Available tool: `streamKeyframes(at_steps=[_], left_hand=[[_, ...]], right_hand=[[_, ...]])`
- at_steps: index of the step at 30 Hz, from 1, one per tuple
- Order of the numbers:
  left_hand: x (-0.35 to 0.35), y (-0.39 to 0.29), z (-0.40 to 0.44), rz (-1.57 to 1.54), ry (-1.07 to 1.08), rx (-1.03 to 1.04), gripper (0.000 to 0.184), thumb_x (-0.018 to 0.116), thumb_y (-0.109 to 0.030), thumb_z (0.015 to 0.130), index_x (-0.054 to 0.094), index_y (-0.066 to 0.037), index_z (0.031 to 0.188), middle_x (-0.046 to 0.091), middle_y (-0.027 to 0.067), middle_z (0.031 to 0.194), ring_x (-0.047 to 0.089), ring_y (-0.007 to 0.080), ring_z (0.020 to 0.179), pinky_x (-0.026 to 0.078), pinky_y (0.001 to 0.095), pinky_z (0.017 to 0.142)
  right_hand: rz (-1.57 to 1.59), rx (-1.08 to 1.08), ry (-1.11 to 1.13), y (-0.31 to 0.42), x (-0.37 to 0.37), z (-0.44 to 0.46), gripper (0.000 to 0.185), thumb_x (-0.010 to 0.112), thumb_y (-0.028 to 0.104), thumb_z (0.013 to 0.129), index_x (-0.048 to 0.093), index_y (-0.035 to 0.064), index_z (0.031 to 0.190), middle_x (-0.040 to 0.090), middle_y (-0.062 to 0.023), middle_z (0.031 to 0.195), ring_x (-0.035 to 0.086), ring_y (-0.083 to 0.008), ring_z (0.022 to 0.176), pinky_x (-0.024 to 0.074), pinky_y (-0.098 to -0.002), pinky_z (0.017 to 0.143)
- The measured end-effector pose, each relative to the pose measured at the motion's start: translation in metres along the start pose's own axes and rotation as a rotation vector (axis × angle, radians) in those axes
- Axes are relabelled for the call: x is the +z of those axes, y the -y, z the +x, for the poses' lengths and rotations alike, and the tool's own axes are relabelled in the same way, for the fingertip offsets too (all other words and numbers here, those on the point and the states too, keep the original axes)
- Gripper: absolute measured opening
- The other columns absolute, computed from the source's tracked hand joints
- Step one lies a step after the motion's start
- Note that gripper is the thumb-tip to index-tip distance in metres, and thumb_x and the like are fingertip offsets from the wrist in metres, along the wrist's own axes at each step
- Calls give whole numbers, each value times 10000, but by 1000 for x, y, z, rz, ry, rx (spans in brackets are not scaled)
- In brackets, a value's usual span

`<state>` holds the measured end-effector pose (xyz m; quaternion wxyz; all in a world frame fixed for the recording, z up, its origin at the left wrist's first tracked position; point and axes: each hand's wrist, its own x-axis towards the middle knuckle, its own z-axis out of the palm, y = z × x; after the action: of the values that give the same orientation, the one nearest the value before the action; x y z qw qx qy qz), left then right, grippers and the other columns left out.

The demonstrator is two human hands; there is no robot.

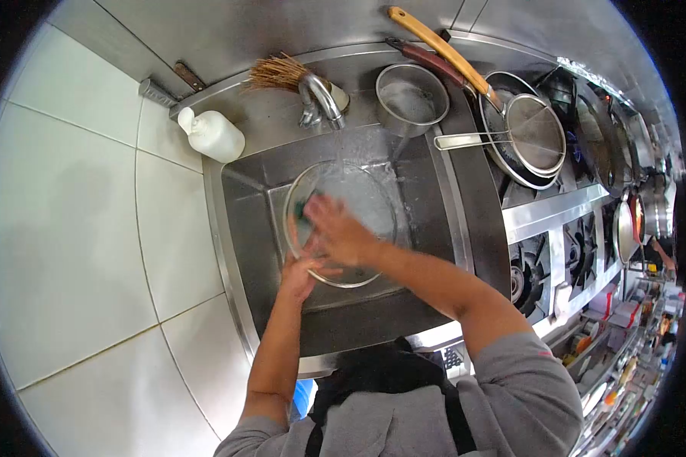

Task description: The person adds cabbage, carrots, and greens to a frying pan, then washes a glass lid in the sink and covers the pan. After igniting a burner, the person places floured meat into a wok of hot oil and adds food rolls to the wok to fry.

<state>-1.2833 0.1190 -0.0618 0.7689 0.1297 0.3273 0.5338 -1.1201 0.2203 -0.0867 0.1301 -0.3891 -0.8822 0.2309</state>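
A round, clear bowl [375,199] is tilted in the metal sink [255,228], below the faucet [326,97], from which water seems to run. My left hand [302,276] holds the bowl's lower left rim, its fingers wrapped round the edge. Over the bowl's left side, my right hand [341,232] is smeared by motion. A small dark green thing [300,209], perhaps a scrubbing pad, shows at its fingertips. Whether those fingers grip it is too blurred to tell.
A white bottle [215,137], a twig brush [276,75] and a metal pot [412,99] stand behind the sink. Right of it are a strainer [536,134] over a pan and stove burners [527,279]. White tiles [68,228] cover the left wall.
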Motion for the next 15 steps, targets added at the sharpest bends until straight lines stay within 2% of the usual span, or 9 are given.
streamKeyframes(at_steps=[2,3,5,6,9,11,12,13,15], left_hand=[[-19,-3,-5,164,-89,63,1094,486,64,685,-29,-511,1460,95,129,1573,503,507,1170,560,560,792],[-22,-6,-10,225,-124,75,1086,487,55,692,-34,-511,1459,85,133,1574,495,519,1173,554,573,800],[1,-13,-20,28,-78,123,1074,482,53,691,-36,-461,1479,123,136,1562,523,512,1138,551,579,798],[7,-11,-22,26,-79,121,1074,482,53,691,-36,-461,1479,123,136,1562,523,512,1138,551,579,798],[14,-6,-12,17,-62,14,1075,469,65,684,-28,-459,1481,129,137,1559,513,516,1146,538,602,808],[-4,-4,-2,-2,-143,-58,1081,471,66,686,-24,-492,1468,119,135,1563,480,523,1180,525,619,821],[-12,-2,1,-11,-174,-77,1083,472,67,687,-23,-504,1464,115,134,1565,470,525,1192,520,625,825],[-21,-5,-1,61,-149,45,1083,475,63,691,-24,-519,1456,99,130,1571,436,534,1219,519,623,830],[-28,-12,-16,147,-139,161,1084,479,60,696,-25,-535,1448,82,125,1576,403,542,1247,518,621,836]], right_hand=[[51,-351,189,19,-1,-25,666,499,375,930,254,87,1478,191,-140,1555,150,-333,1441,130,-541,1148],[69,-346,187,12,-3,-30,666,499,375,930,254,87,1478,191,-140,1555,150,-333,1441,130,-541,1148],[-176,-168,236,-23,-17,-24,638,498,401,922,303,131,1466,237,-106,1543,214,-322,1421,165,-563,1134],[-184,-11,78,-34,-10,-12,646,496,363,925,282,89,1469,209,-148,1547,185,-348,1427,141,-572,1131],[-93,108,-39,-3,-22,33,641,492,357,928,281,89,1471,214,-147,1546,189,-348,1425,136,-570,1133],[12,3,2,25,-17,18,632,486,355,934,279,100,1474,230,-137,1543,198,-344,1423,144,-572,1129],[40,-186,78,34,-14,0,634,489,362,934,280,105,1475,239,-130,1541,204,-340,1423,141,-574,1127],[72,-377,152,37,-13,-9,636,493,368,934,282,110,1476,247,-123,1539,210,-337,1422,139,-576,1125],[-8,-356,201,-2,-15,-30,628,464,396,945,283,111,1475,239,-115,1543,202,-323,1426,160,-577,1118]])
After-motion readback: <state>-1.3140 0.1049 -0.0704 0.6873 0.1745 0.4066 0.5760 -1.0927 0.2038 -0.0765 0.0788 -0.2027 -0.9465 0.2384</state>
